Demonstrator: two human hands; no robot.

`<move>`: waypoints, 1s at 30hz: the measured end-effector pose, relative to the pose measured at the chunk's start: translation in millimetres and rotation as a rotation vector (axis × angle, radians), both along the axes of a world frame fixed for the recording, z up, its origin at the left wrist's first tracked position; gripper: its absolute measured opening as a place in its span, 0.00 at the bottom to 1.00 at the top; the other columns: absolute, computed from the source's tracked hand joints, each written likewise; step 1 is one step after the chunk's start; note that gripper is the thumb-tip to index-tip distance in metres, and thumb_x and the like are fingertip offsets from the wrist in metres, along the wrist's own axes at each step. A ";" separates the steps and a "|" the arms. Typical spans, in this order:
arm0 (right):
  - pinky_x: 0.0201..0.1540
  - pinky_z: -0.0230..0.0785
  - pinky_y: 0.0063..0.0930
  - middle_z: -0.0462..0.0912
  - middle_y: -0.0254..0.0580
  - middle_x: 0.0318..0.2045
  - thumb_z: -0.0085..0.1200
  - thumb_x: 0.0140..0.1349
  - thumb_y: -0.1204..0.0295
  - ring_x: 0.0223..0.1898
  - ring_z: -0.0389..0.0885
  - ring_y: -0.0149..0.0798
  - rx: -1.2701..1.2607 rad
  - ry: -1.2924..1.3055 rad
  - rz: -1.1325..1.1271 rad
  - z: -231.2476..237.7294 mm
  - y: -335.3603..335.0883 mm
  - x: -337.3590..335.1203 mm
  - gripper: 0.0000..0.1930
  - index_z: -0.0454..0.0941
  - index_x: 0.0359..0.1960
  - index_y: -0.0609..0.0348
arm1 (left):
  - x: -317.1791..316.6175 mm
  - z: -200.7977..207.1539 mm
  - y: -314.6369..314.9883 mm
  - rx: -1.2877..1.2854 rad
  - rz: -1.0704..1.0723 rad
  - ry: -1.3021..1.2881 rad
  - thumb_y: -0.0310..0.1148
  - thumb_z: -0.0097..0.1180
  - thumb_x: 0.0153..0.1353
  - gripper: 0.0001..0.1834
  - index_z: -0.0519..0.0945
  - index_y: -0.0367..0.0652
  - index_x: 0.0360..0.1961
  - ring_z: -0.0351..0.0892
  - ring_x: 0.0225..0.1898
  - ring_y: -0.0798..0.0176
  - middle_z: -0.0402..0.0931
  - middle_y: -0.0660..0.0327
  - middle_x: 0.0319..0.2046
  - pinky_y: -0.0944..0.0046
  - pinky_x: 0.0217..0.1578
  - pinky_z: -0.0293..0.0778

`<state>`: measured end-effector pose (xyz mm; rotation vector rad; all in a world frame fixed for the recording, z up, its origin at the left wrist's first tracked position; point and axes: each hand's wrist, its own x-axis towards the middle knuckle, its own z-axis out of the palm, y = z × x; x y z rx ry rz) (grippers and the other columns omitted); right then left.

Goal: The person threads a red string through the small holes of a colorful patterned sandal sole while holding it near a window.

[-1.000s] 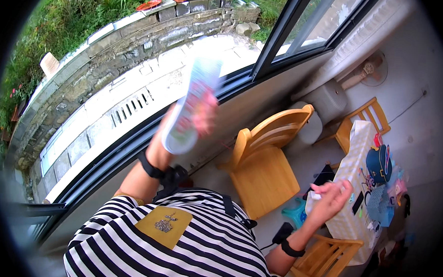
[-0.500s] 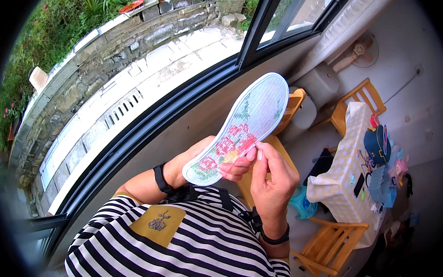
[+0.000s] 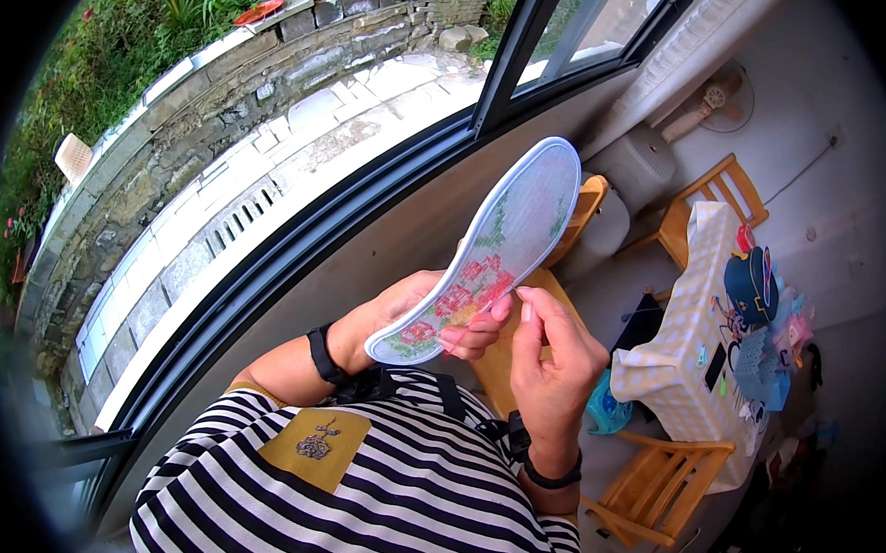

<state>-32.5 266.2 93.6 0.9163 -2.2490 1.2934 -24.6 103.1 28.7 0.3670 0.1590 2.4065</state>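
An insole [image 3: 516,220] with a pale ground, white edging and cross-stitched red flowers with green leaves is held up in front of my chest. My left hand [image 3: 393,304] grips its narrower lower part, thumb and fingertips showing at the right edge and the palm behind. Close by that edge, my right hand [image 3: 558,368] is closed in a pinch of thumb and forefinger. Whatever sits in the pinch is too small to make out. The insole's underside is hidden.
On my left runs a dark window frame [image 3: 367,198], with a stone wall outside. To the right stand a checked-cloth table [image 3: 674,364] loaded with a dark blue bag [image 3: 751,286] and other items, wooden chairs [image 3: 652,488], and a fan [image 3: 715,99] farther back.
The insole has tipped, so its face shows narrower and its edge thicker. My right hand has shifted slightly right and down, its pinch a little farther from the insole's edge.
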 end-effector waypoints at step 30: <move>0.50 0.66 0.41 0.78 0.53 0.43 0.56 0.54 0.76 0.45 0.76 0.53 -0.106 -0.462 0.133 -48.4 30.6 -5.8 0.16 0.74 0.45 0.64 | 8.4 15.4 -1.2 -0.855 0.406 0.201 0.38 0.56 0.63 0.12 0.81 0.39 0.32 0.80 0.26 0.77 0.82 0.64 0.27 0.78 0.30 0.75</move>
